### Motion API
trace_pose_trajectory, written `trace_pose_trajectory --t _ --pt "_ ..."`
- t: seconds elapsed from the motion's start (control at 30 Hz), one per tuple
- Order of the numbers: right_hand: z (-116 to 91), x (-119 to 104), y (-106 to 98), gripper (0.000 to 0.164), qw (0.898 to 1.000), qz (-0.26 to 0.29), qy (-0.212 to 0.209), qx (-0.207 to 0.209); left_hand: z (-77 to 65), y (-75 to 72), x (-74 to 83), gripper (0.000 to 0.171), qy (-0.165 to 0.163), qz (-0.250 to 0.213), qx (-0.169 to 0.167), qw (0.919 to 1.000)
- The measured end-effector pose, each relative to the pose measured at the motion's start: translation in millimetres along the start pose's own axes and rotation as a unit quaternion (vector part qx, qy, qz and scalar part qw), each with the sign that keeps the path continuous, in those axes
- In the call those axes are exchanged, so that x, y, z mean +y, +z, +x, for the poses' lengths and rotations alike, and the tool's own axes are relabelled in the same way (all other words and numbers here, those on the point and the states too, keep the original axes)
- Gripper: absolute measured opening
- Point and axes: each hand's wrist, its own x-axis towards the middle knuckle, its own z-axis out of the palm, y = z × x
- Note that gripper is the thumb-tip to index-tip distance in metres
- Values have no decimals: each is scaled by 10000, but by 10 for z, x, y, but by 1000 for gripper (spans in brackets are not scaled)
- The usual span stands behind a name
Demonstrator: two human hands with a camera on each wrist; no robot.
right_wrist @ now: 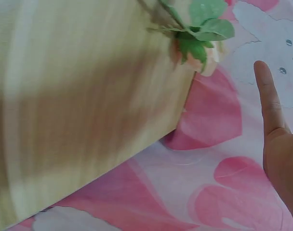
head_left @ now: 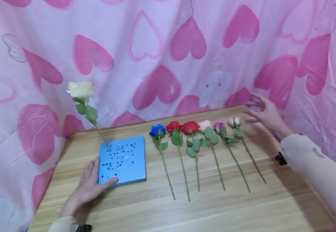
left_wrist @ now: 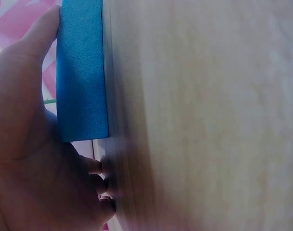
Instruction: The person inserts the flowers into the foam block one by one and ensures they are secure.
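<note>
Blue and holed, the block lies on the table at left, a white rose leaning from it. The left hand rests straight-fingered against its corner; the right hand, fingers loosely spread, hovers beside the rightmost rose.

matt, foam-like blue block; smooth wood-grain tabletop; creased cloth backdrop.

head: bright, fairly even light; soft shadow beneath right sleeve, 4 o'clock | left wrist: dimmer; left hand shaded at 8 o'clock, tabletop blurred | right wrist: slightly hazy; broad soft-edged shadow, 9 o'clock
</note>
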Motion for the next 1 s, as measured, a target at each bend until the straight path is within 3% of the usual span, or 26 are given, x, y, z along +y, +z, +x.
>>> trace_pose_trajectory --t 0.27,0.53,0.67,0.77,1.0 --pt "-137 198 -42 87 9973 -724 132 -71 -3 1 7 135 47 79 45 9999" --pt "-273 295 -79 88 9881 -1495 287 -219 4 -6 5 135 24 105 31 9999" --pt "-320 315 -90 86 9904 -1258 366 -450 8 -1 -7 135 33 90 44 9999" --pt "-361 326 -101 84 9932 -786 466 -718 8 7 -16 136 23 81 32 10000" --pt "-459 364 -159 79 9888 -395 751 -1226 13 13 -13 136 -6 95 1 10000"
